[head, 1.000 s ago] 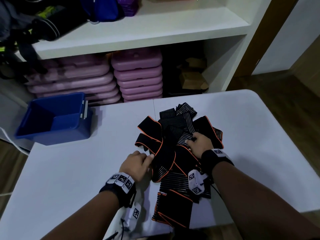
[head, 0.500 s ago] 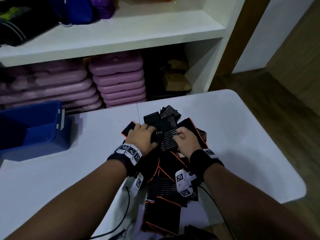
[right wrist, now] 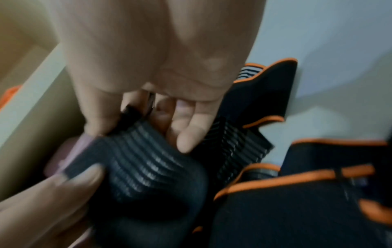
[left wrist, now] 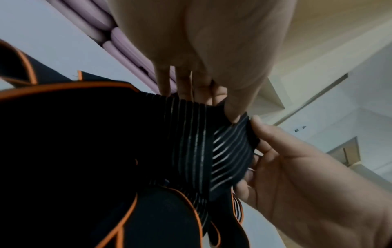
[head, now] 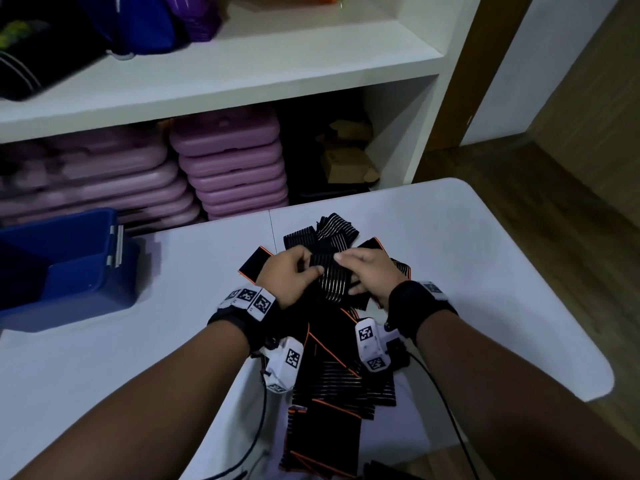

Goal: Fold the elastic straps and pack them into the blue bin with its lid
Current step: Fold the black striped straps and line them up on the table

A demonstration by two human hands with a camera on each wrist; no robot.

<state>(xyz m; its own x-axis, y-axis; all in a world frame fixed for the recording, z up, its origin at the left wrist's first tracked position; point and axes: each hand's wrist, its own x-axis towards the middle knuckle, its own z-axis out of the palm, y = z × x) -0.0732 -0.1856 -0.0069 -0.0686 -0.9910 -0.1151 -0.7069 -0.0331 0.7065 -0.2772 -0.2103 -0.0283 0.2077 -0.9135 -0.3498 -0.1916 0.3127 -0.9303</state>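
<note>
A heap of black elastic straps [head: 332, 368] with orange edging and grey stripes lies in the middle of the white table [head: 467, 271]. Both hands hold one striped strap [head: 330, 275] just above the heap. My left hand [head: 294, 275] pinches its left side, thumb on top [left wrist: 233, 107]. My right hand [head: 367, 271] pinches its right side between thumb and fingers [right wrist: 191, 134]. The strap [right wrist: 137, 159] bends over between the two hands. The open blue bin [head: 69, 268] stands at the table's left edge, its inside dark; I see no lid.
A white shelf unit [head: 242, 71] rises behind the table, with stacked purple cases [head: 228, 168] below and bags on top. Wooden floor [head: 554, 188] lies to the right. Cables from the wrist cameras trail over the table's near edge.
Both hands moved from the pile's near side to its far part and took hold of one striped strap, lifting it slightly. The view shifted right, pushing the bin toward the left edge.
</note>
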